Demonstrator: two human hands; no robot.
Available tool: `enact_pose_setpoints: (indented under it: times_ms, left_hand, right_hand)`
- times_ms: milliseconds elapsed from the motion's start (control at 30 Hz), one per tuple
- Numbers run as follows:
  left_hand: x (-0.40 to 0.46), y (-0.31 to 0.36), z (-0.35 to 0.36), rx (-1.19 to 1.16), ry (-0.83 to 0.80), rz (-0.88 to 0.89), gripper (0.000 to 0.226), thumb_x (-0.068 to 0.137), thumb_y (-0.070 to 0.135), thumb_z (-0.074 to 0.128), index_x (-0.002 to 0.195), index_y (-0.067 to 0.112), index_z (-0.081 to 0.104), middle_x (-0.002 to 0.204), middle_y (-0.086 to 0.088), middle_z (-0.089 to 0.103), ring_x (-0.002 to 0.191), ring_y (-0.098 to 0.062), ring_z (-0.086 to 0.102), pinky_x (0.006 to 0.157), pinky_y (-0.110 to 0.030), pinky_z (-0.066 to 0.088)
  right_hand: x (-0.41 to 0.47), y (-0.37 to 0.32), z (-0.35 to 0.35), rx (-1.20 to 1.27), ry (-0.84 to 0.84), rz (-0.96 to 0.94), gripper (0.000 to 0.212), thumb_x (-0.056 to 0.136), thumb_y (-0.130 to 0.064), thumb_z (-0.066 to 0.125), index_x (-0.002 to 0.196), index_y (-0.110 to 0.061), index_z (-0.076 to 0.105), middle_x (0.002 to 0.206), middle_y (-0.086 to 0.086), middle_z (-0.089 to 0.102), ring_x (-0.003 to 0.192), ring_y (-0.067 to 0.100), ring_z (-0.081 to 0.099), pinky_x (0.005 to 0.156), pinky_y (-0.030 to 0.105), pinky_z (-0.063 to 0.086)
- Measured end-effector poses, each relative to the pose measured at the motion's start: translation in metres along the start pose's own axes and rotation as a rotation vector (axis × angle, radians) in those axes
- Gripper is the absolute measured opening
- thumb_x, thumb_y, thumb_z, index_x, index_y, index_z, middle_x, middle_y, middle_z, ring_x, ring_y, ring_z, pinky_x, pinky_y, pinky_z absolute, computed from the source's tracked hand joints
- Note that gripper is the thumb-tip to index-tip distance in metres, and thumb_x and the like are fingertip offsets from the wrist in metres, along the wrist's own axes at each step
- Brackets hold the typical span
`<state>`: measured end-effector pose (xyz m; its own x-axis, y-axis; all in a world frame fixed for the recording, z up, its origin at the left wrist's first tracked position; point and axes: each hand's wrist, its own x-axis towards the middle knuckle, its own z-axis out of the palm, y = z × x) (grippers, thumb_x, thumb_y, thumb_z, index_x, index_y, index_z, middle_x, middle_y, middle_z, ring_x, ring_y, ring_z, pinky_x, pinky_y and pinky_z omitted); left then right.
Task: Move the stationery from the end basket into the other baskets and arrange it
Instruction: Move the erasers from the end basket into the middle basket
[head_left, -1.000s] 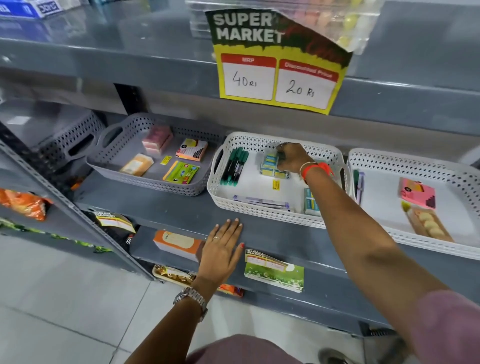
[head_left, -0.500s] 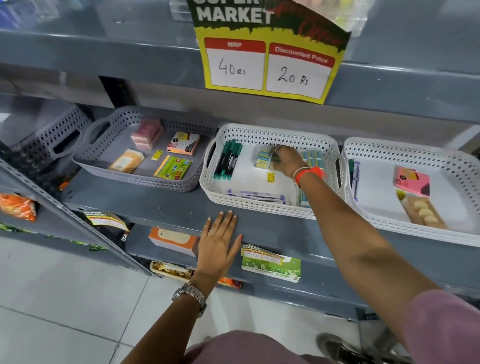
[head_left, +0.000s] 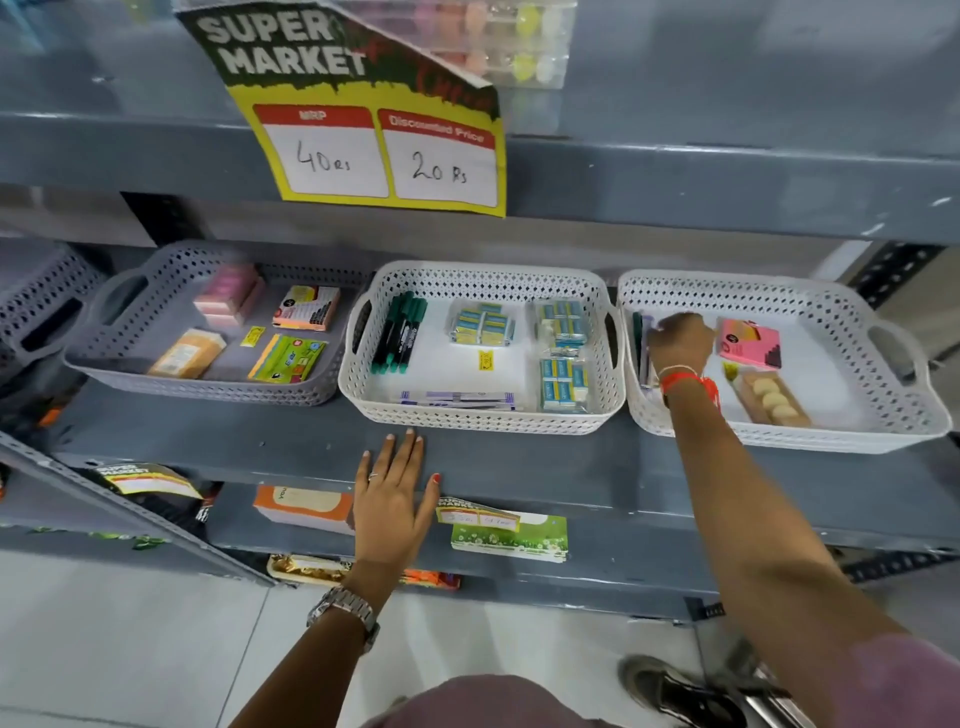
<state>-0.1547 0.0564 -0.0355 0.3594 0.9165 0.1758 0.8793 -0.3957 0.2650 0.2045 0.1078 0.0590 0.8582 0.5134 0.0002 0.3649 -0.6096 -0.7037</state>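
right hand (head_left: 680, 340) on pens (head_left: 643, 353) lying front-to-back in end basket (head_left: 779, 439).

My right hand (head_left: 680, 343) leaves the middle basket (head_left: 483, 415) and now sits in the end basket (head_left: 779, 436), beside the pens (head_left: 641, 345).

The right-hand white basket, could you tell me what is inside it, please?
Inside the right white basket: pink notepad, eraser pack, pens partly hidden by the right hand.
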Motion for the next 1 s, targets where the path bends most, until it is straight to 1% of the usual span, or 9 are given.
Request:
enact_pose_setpoints:
  times_ms: [67, 133, 400, 600, 633, 733, 833, 933, 1000]
  left_hand:
    - [0.000, 0.002, -0.001, -0.004, 0.004, -0.003, 0.068, 0.097, 0.050, 0.012, 0.132, 0.010, 0.054, 0.136, -0.006, 0.054, 0.128, -0.026, 0.047, 0.110, -0.039, 0.017]
    - [-0.001, 0.003, -0.001, -0.016, 0.005, -0.017, 0.068, 0.097, 0.051, 0.012, 0.132, 0.011, 0.054, 0.137, -0.006, 0.054, 0.129, -0.026, 0.046, 0.111, -0.038, 0.017]
    - [-0.002, 0.003, 0.001, -0.014, -0.005, -0.041, 0.066, 0.096, 0.052, 0.012, 0.134, 0.013, 0.051, 0.139, -0.004, 0.052, 0.131, -0.025, 0.045, 0.111, -0.038, 0.016]
    - [-0.002, 0.002, 0.000, -0.015, -0.009, -0.041, 0.067, 0.096, 0.052, 0.011, 0.134, 0.013, 0.051, 0.139, -0.004, 0.052, 0.130, -0.025, 0.045, 0.111, -0.038, 0.016]
    - [-0.002, 0.002, 0.000, -0.012, -0.014, -0.038, 0.067, 0.096, 0.052, 0.011, 0.134, 0.013, 0.051, 0.139, -0.004, 0.052, 0.130, -0.025, 0.045, 0.111, -0.038, 0.016]
    - [-0.003, 0.000, -0.002, -0.010, -0.021, -0.029, 0.067, 0.096, 0.052, 0.011, 0.134, 0.014, 0.051, 0.139, -0.004, 0.052, 0.131, -0.024, 0.045, 0.111, -0.037, 0.015]
    - [-0.003, -0.003, -0.004, -0.007, -0.033, -0.015, 0.068, 0.095, 0.053, 0.011, 0.135, 0.014, 0.051, 0.139, -0.003, 0.052, 0.131, -0.023, 0.045, 0.111, -0.035, 0.015]
    - [-0.003, -0.006, -0.005, 0.004, -0.044, 0.008, 0.068, 0.096, 0.052, 0.011, 0.134, 0.013, 0.051, 0.138, -0.004, 0.052, 0.130, -0.023, 0.046, 0.111, -0.036, 0.016]
    - [-0.003, -0.006, -0.006, 0.006, -0.049, 0.019, 0.067, 0.096, 0.051, 0.010, 0.134, 0.013, 0.051, 0.138, -0.004, 0.053, 0.129, -0.023, 0.047, 0.110, -0.036, 0.017]
  right_hand:
    - [0.000, 0.009, 0.002, -0.110, -0.113, 0.051, 0.040, 0.084, -0.023, 0.065, 0.109, 0.008, 0.062, 0.114, 0.028, 0.066, 0.106, 0.039, 0.064, 0.085, 0.038, 0.052]
    - [-0.001, 0.013, 0.004, -0.148, -0.171, 0.031, 0.040, 0.078, -0.014, 0.071, 0.111, 0.007, 0.061, 0.116, 0.027, 0.065, 0.108, 0.040, 0.063, 0.089, 0.040, 0.051]
    - [0.001, 0.016, -0.001, -0.087, -0.159, 0.077, 0.038, 0.074, -0.006, 0.072, 0.108, 0.005, 0.060, 0.115, 0.026, 0.065, 0.106, 0.041, 0.063, 0.088, 0.040, 0.053]
    - [-0.001, 0.002, -0.018, -0.038, -0.095, 0.051, 0.036, 0.074, -0.020, 0.072, 0.100, 0.004, 0.067, 0.088, 0.024, 0.065, 0.082, 0.030, 0.064, 0.060, 0.023, 0.044]
    - [-0.004, -0.005, -0.022, -0.027, -0.074, 0.018, 0.035, 0.074, -0.022, 0.072, 0.101, 0.000, 0.070, 0.088, 0.022, 0.066, 0.083, 0.029, 0.064, 0.061, 0.023, 0.046]
    - [-0.024, -0.036, -0.025, 0.046, -0.040, -0.179, 0.030, 0.075, -0.020, 0.073, 0.102, -0.009, 0.074, 0.103, 0.017, 0.074, 0.099, 0.032, 0.068, 0.084, 0.031, 0.052]
    - [-0.053, -0.067, -0.014, -0.015, -0.168, -0.406, 0.026, 0.078, -0.017, 0.071, 0.102, -0.009, 0.074, 0.104, 0.015, 0.074, 0.096, 0.030, 0.069, 0.088, 0.031, 0.054]
    - [-0.077, -0.083, 0.011, -0.143, -0.404, -0.492, 0.028, 0.074, -0.015, 0.076, 0.101, -0.009, 0.073, 0.104, 0.012, 0.074, 0.090, 0.024, 0.068, 0.079, 0.026, 0.052]
    - [-0.090, -0.083, 0.029, -0.184, -0.562, -0.518, 0.027, 0.069, -0.009, 0.079, 0.096, -0.007, 0.073, 0.105, 0.011, 0.073, 0.095, 0.024, 0.068, 0.084, 0.027, 0.052]
